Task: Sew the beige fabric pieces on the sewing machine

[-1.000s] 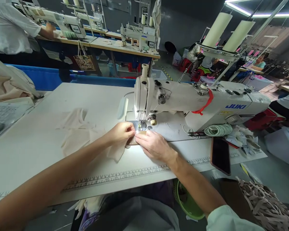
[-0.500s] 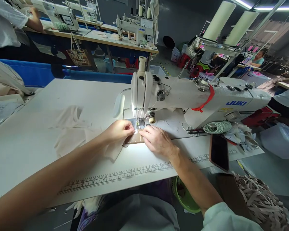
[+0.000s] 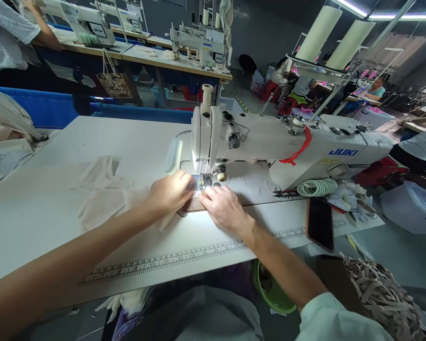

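Room: sewing workshop, with rows of machines on benches at the back; a co-worker's sleeve (image 3: 7,33) is seen at far left.
Surface: white table (image 3: 39,222), with a measuring scale (image 3: 170,259) printed along the near edge.
Beige fabric (image 3: 102,189): laid loosely crumpled on the table, left of centre; its right end is covered by the nearer hand.
Left hand (image 3: 168,193): set knuckles-up on the fabric just left of the needle area; fingers are curled down and their tips hidden, so it cannot be told whether anything is pinched.
Tan piece (image 3: 192,205): lies flat between the two hands, directly in front of the presser foot (image 3: 200,182), touched from both sides.
Right hand (image 3: 225,210): spread flat, nothing clasped; fingertips are pressed onto the right edge of the piece.
Sewing machine (image 3: 270,142): white, its head standing over the hands and its arm running off to the right.
Cord coil (image 3: 317,187): pale green, resting at the machine's base.
Phone (image 3: 319,223): dark, screen up, overhanging the table's near edge.
Strip pile (image 3: 386,293): beige offcuts heaped at lower right, below table level.
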A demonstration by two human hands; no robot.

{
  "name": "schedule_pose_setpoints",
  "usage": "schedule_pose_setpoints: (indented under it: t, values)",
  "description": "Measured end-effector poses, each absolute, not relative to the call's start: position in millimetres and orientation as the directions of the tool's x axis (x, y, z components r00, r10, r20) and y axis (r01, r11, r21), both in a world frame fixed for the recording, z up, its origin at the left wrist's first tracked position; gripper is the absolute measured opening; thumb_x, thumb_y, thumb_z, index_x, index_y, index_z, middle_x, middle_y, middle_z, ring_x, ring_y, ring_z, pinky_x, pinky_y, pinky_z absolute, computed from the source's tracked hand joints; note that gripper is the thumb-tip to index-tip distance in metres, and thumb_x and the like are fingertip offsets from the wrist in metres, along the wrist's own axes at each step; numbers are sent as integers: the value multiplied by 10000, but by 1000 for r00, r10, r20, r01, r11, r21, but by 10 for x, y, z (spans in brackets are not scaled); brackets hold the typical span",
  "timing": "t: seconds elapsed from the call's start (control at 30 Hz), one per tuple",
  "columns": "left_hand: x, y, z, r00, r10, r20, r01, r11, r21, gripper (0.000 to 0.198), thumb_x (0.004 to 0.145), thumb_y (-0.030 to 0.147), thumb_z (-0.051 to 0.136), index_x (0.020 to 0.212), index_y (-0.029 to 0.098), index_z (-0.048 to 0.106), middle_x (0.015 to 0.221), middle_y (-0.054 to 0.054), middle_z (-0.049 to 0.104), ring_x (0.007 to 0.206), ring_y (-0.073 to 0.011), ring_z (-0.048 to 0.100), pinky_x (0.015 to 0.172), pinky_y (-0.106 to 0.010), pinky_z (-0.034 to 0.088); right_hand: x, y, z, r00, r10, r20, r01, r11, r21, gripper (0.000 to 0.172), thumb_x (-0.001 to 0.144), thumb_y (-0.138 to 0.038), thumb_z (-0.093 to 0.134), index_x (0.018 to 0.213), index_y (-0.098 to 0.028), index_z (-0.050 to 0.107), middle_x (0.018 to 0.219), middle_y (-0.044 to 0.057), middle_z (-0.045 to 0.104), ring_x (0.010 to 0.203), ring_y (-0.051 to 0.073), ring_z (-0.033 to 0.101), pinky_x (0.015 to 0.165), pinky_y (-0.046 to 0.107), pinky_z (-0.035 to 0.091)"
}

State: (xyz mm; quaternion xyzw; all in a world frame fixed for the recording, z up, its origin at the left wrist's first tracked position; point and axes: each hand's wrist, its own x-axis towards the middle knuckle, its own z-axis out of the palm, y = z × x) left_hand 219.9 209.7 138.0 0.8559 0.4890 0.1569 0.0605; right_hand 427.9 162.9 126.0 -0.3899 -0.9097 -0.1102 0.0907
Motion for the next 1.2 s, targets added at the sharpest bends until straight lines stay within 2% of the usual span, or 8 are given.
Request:
schedule_pose_setpoints:
  t: [0.1, 0.2, 0.3, 0.47, 0.63, 0.77, 0.97, 1.2]
  values:
    - [2188, 1916, 1291, 674, 618, 405, 672, -740, 11, 212, 947, 126, 490, 956, 160, 699, 1000, -116, 722, 868, -243, 630, 696, -340, 529, 4265, 1636, 1233, -686, 679, 263, 723, 678, 136, 267, 1017, -98, 437, 1015, -127, 702, 953, 113, 658, 837, 234, 488, 753, 387, 343]
    - [2197, 1742, 1166, 731, 471, 493, 568, -821, -57, 297, 978, 66, 408, 1041, 95, 697, 1070, -159, 726, 927, -256, 647, 795, -372, 587, 4265, 1637, 1222, -684, 677, 271, 723, 678, 130, 289, 1040, -116, 417, 1054, -119, 706, 958, 111, 663, 837, 237, 495, 763, 392, 358]
    - [2204, 1655, 1078, 700, 478, 530, 576, -817, -25, 293, 982, 71, 414, 1058, 63, 697, 1051, -167, 733, 926, -259, 655, 800, -371, 612, 4263, 1624, 1228, -679, 682, 271, 728, 675, 124, 305, 1042, -114, 408, 1131, -105, 699, 976, 113, 670, 841, 243, 504, 765, 399, 374]
    - [2194, 1661, 1060, 693, 491, 529, 565, -825, 26, 303, 1005, 98, 412, 1054, 49, 707, 1015, -148, 735, 954, -255, 657, 834, -357, 627, 4290, 1614, 1271, -665, 702, 255, 738, 670, 77, 287, 1017, -106, 452, 1146, -121, 708, 990, 115, 677, 862, 244, 532, 774, 392, 388]
    - [2216, 1769, 1057, 697, 459, 552, 573, -818, -44, 326, 1001, 98, 398, 1076, 25, 707, 1033, -166, 741, 945, -259, 657, 784, -336, 631, 4455, 1705, 1298, -511, 810, 286, 844, 536, -8, 334, 990, -60, 457, 1208, -134, 699, 1048, 113, 699, 928, 246, 595, 851, 380, 412]
    - [2227, 1896, 1025, 713, 455, 534, 570, -819, -63, 326, 1018, 135, 403, 1089, 49, 709, 1079, -175, 743, 959, -265, 652, 759, -339, 631, 4581, 1796, 1271, -423, 854, 302, 895, 446, -9, 319, 966, -54, 472, 1144, -153, 716, 1015, 110, 695, 886, 241, 612, 826, 361, 405]
    - [2200, 1992, 981, 726, 499, 473, 574, -819, -16, 313, 1001, 122, 425, 1137, 108, 707, 1137, -167, 720, 996, -266, 639, 787, -355, 614, 4604, 1832, 1251, -429, 840, 332, 889, 457, -9, 306, 971, -67, 466, 1136, -149, 710, 975, 97, 693, 855, 228, 609, 801, 344, 389]
    - [2220, 1994, 973, 722, 505, 473, 566, -825, 16, 316, 975, 101, 435, 1140, 94, 704, 1130, -178, 712, 1009, -272, 633, 813, -363, 610, 4579, 1802, 1216, -434, 827, 358, 876, 480, -48, 302, 998, -96, 456, 1122, -150, 725, 1089, 131, 732, 933, 247, 640, 846, 362, 411]
